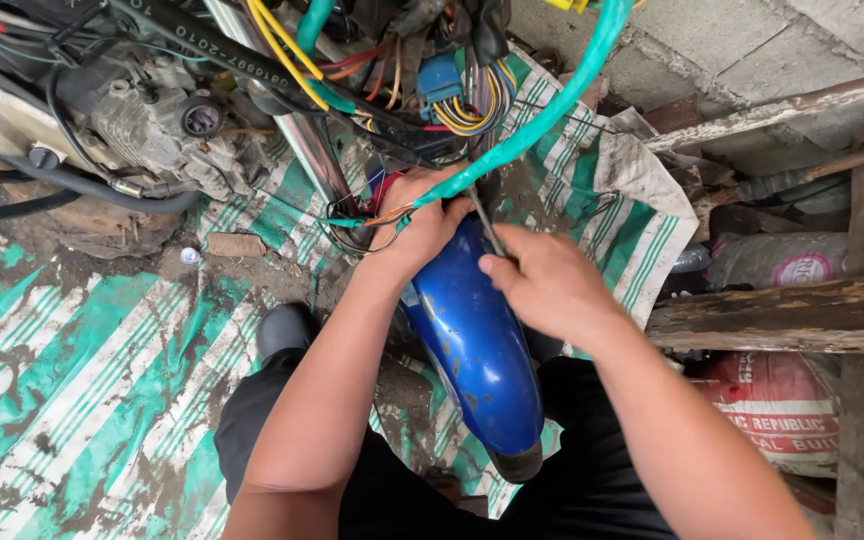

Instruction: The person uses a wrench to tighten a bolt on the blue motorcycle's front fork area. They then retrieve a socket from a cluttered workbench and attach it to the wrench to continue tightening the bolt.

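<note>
My left hand [422, 225] grips the end of a teal-sleeved wire harness [542, 115] where thin orange and coloured wires fan out. Close beside it, my right hand [542, 280] holds a thin metal tool [485, 222] whose tip points up toward those wires. Both hands hover over a blue motorcycle fender [477, 345] that runs between my knees. Above the hands hangs a tangle of yellow, red and blue wires with a blue connector [439, 78].
A dirty engine block [147, 115] with black hoses sits at upper left beside a chrome tube [297, 130]. A green-and-white striped tarp [82, 380] covers the ground. Weathered wooden planks [782, 312] and printed sacks [782, 410] crowd the right side.
</note>
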